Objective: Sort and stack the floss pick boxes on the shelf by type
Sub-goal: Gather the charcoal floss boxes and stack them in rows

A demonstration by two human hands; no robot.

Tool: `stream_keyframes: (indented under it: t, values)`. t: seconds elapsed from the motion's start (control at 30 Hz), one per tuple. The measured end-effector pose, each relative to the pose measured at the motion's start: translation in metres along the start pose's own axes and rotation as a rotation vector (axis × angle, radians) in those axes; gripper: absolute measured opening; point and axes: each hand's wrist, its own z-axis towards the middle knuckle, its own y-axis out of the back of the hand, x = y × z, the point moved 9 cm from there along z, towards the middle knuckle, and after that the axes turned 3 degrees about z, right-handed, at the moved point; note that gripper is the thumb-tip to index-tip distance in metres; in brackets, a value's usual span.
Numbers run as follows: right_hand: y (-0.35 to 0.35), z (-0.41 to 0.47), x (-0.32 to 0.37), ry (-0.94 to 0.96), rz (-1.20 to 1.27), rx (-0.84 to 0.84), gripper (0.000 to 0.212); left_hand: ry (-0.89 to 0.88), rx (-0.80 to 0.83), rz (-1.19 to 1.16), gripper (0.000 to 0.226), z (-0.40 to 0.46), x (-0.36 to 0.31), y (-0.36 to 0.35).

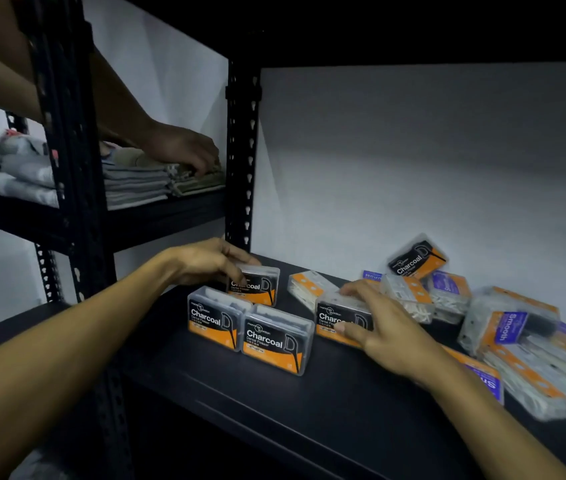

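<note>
Two clear black-and-orange Charcoal floss boxes stand side by side on the black shelf. Behind them my left hand grips the top of a third Charcoal box. My right hand holds another Charcoal box to their right, fingers over its top and thumb on its front. One more Charcoal box lies tilted on a loose pile of purple-and-orange Smooth boxes at the right. A white-pick box lies flat between my hands.
Black shelf posts stand at the left. On the neighbouring shelf, another person's hand rests on folded grey cloths. A grey wall backs the shelf. Bare shelf surface shows at the front.
</note>
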Motion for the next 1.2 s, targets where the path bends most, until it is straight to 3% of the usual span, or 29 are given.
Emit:
stream_keyframes:
  t: [0.1,0.43,0.6,0.67,0.8,0.93,1.13,1.2]
  values:
    - [-0.005,0.002,0.004,-0.006,-0.049,0.039,0.049,0.000,-0.002,-0.104,0.037,0.001,0.008,-0.002]
    - [-0.009,0.001,0.007,-0.043,-0.019,0.078,0.047,-0.027,-0.093,-0.459,0.028,-0.006,0.041,0.005]
    - [-0.011,-0.001,0.010,-0.010,0.008,0.085,0.043,-0.061,-0.089,-0.446,0.027,-0.014,0.044,0.006]
    - [-0.013,-0.004,0.010,-0.010,0.044,0.088,0.031,-0.076,-0.107,-0.444,0.023,-0.017,0.045,0.005]
    - [-0.014,-0.007,0.015,0.014,0.061,0.090,0.020,-0.027,-0.126,-0.529,0.053,-0.023,0.052,0.005]
    - [-0.018,-0.009,0.028,0.110,-0.007,0.078,0.030,-0.027,-0.119,-0.574,0.069,-0.027,0.053,0.005]
    - [-0.020,-0.010,0.041,0.147,-0.030,0.042,0.048,-0.074,-0.159,-0.451,0.038,-0.037,0.049,0.000]
    - [-0.023,-0.009,0.045,0.155,-0.045,0.063,0.059,-0.078,-0.173,-0.463,0.039,-0.040,0.047,0.000]
